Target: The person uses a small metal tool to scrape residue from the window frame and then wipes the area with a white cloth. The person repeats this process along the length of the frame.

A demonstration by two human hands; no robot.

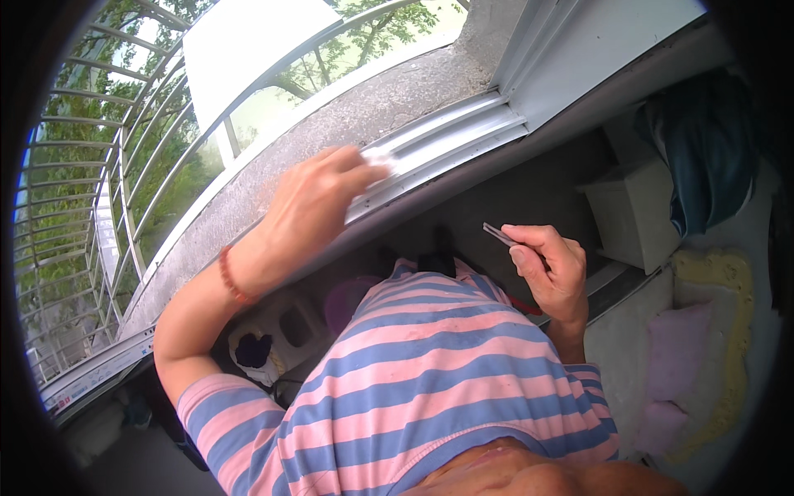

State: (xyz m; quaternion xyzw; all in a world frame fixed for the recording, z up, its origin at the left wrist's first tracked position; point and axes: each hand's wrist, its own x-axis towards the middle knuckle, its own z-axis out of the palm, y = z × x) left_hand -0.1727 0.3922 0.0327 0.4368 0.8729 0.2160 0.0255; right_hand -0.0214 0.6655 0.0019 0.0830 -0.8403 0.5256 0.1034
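My left hand (pixel 319 192), with a reddish bead bracelet on the wrist, is blurred over the metal window track (pixel 446 133). A small whitish thing (pixel 379 162), perhaps a tissue or cloth, is pinched at its fingertips; blur hides its exact shape. My right hand (pixel 549 266) is farther right, in front of my striped shirt, apart from the track. Between its thumb and forefinger it grips a small flat grey strip (pixel 497 234), whose free end points up and left.
A rough concrete ledge (pixel 347 124) runs outside the track, with a metal-barred cage (pixel 124 149) beyond. A white panel (pixel 595 56) rises at the track's right end. Below right are a pale bin (pixel 636 214) and dark green fabric (pixel 701 161).
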